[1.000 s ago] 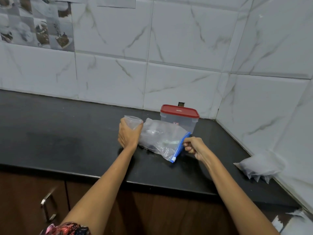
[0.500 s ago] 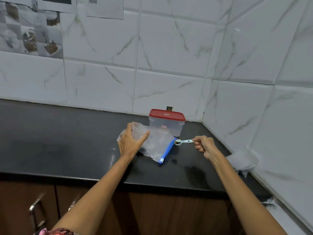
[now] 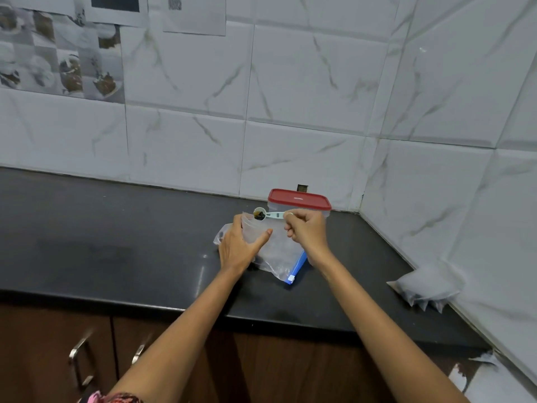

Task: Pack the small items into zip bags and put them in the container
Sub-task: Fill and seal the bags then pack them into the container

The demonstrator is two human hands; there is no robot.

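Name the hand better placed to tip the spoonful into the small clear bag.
Right. The right hand grips the pale green measuring spoon, its dark-filled bowl at the small clear plastic bag's mouth; the left hand holds that bag.

counter (image 3: 101,245): black, glossy, runs into the corner.
wall tiles (image 3: 305,97): white, grey marble veining.
papers (image 3: 193,14): stuck on the wall, upper left.
cabinet handles (image 3: 78,362): two, metal, on brown doors below.
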